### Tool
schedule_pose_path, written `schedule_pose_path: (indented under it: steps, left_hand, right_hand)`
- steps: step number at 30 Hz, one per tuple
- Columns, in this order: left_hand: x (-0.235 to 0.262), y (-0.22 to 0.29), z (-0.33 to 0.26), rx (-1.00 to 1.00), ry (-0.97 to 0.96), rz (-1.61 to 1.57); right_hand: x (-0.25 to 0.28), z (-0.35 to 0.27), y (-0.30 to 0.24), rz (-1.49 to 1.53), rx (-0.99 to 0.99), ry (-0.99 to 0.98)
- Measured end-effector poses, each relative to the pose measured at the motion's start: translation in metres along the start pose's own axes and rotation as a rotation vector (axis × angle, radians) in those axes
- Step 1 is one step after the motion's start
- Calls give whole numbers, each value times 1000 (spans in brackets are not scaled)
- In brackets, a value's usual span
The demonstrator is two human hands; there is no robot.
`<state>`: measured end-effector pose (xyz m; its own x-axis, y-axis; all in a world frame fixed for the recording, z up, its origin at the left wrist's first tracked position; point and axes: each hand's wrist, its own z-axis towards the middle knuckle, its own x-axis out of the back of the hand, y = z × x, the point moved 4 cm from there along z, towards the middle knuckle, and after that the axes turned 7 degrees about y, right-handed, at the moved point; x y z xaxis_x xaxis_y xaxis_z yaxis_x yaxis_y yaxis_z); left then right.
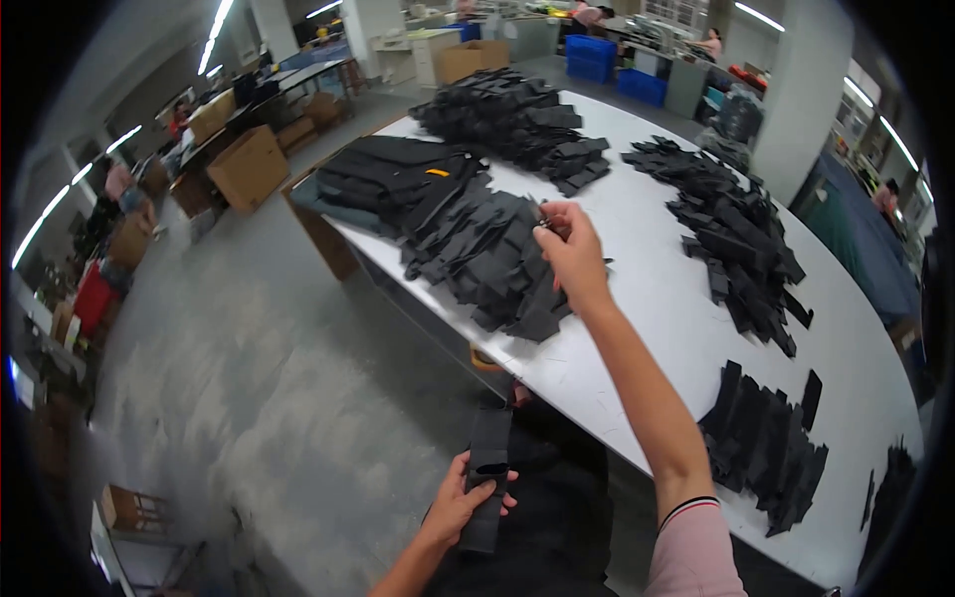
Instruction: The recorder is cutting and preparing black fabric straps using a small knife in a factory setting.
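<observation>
Two hands work: left hand (466, 497) grips a limp black fabric strip (486, 478) mid-length near the lap; right hand (572, 254) pinches small metal scissors (542, 217) above the white table (657, 298). Fabric probably light, floppy.

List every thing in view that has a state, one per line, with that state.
left hand: closed around a black fabric strip, below the table edge
black fabric strip: held upright
right hand: stretched over the table, fingers pinching a small metal tool
small metal tool: held above the nearest pile
nearest pile of black pieces: loose, spread out
white table: scattered with several black piles
cardboard box: on the floor, closed
</observation>
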<state>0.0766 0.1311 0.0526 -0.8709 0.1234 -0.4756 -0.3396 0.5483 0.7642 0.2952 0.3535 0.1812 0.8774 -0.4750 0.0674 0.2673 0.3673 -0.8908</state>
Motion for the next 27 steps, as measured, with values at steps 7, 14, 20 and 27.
schedule_pose_path:
  steps: [7, 14, 20, 27]
  left_hand:
    - [17, 24, 1, -105, 92, 11]
    - [24, 19, -12, -70, 128, 9]
    - [25, 13, -13, -46, 149, 90]
    - [25, 8, -8, -76, 202, 215]
  right_hand:
    - [-7, -154, -22, -66, 14, -496]
    - [-7, -224, -17, -167, 125, -532]
    - [-10, -235, -19, -319, 427, -511]
    - [-11, -247, -21, -399, 508, -426]
